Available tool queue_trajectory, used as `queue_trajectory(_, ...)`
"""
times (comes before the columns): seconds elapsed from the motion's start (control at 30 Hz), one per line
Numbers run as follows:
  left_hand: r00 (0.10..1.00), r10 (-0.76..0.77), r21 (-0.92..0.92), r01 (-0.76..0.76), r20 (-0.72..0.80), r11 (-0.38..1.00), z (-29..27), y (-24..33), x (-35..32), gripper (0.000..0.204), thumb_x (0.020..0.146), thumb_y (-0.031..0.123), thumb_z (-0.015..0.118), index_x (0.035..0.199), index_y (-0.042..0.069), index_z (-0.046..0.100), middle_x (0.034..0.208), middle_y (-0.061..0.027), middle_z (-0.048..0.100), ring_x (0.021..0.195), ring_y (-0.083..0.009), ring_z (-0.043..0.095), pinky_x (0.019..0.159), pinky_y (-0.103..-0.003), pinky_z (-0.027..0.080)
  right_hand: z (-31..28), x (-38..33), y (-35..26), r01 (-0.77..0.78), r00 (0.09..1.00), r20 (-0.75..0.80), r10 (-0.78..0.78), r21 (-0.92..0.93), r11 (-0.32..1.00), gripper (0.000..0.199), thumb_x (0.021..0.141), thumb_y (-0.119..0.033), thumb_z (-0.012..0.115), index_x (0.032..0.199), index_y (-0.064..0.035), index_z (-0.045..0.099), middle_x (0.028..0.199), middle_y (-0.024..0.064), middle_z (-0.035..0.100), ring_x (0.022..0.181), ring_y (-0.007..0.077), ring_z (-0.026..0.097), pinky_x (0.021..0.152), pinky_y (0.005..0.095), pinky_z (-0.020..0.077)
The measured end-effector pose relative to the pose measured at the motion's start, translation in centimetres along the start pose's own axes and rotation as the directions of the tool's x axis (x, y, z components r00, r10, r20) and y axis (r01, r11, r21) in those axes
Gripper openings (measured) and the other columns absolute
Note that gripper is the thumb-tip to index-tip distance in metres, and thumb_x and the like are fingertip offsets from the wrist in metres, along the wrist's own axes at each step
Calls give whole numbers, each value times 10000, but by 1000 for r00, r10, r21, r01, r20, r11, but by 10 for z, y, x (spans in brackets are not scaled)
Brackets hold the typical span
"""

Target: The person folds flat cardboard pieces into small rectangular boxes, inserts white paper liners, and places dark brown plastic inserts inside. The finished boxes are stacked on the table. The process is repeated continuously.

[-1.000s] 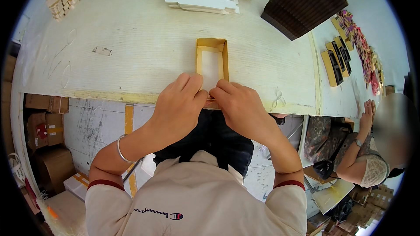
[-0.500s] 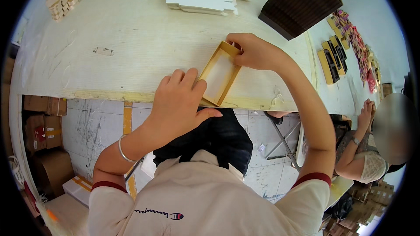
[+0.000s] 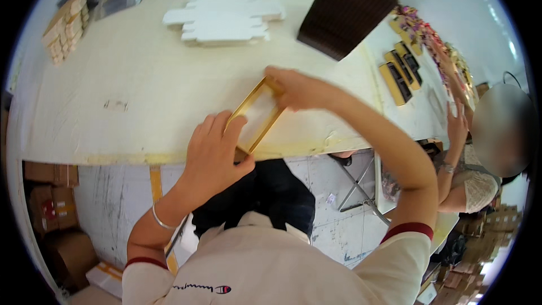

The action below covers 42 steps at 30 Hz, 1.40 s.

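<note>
Left hand (image 3: 212,149) grips the near end of a gold-rimmed shallow box tray (image 3: 258,114), right hand (image 3: 299,89) grips its far end; the tray lies slanted on the pale table (image 3: 141,79) between them. Beyond the hands: white flat carton blanks (image 3: 226,16), then a dark brown ridged stack (image 3: 345,10) right of those. Further right, a co-worker's hand (image 3: 456,127).

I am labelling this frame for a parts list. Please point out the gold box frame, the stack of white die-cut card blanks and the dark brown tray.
gold box frame (image 3: 270,114): head view, on its right long wall.
stack of white die-cut card blanks (image 3: 226,18): head view, middle of the top sheet.
dark brown tray (image 3: 345,10): head view, centre of its ribbed top.
</note>
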<state>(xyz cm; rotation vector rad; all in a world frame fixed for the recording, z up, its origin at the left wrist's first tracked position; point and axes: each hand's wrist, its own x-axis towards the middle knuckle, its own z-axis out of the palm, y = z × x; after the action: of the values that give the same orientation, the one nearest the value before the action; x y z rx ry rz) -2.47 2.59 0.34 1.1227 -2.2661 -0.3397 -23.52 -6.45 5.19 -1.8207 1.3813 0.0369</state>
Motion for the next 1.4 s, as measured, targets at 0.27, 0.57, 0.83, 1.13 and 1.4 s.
queue_trajectory(0.27, 999, -17, -132, 12, -37, 991, -1, -12, 0, 652, 650, 101, 746, 1229, 17, 460, 1149, -180, 546, 1048, -367, 521, 894, -427, 440, -13, -41, -7, 191, 677, -602, -424, -413, 890, 393, 780, -56, 699, 1140, -22, 547, 1033, 165, 588, 925, 345, 602, 769, 396, 501)
queue_trajectory(0.57, 995, -77, -207, 61, -69, 976, 8, -16, -6, 719, 700, 152, 787, 1314, 31, 434, 1177, -180, 542, 1086, -351, 534, 928, -414, 434, -155, -91, 43, -188, 435, -725, -534, -653, 733, 138, 817, -153, 673, 881, -30, 675, 847, 110, 651, 839, 292, 601, 784, 389, 461)
queue_trajectory(0.83, 999, -38, -269, 28, -31, 963, 4, -24, 0, 698, 702, 140, 777, 1303, 30, 441, 1174, -174, 542, 1056, -346, 538, 929, -407, 431, -179, -99, 27, -117, 552, -783, -286, -412, 904, 194, 781, -145, 745, 777, 6, 622, 697, 77, 608, 644, 179, 566, 622, 312, 473)
queue_trajectory(1.13, 992, -76, -347, 108, 106, 932, -7, -29, -2, 758, 718, 117, 763, 1379, 42, 398, 1289, -170, 515, 1142, -341, 498, 1004, -399, 393, -115, -134, 3, 703, 575, -716, -396, 185, 686, 116, 934, -201, 587, 974, -94, 569, 895, -51, 524, 870, 62, 494, 793, 222, 402)
queue_trajectory(1.4, 975, 78, -360, 1, 206, 933, -9, -35, 17, 803, 719, 133, 781, 1408, 67, 375, 1273, -157, 523, 1148, -327, 498, 991, -389, 409, -2, -78, 29, -85, 990, -45, 136, 575, 814, 247, 920, -326, 589, 915, -79, 585, 836, 3, 605, 762, 67, 559, 579, 228, 477)
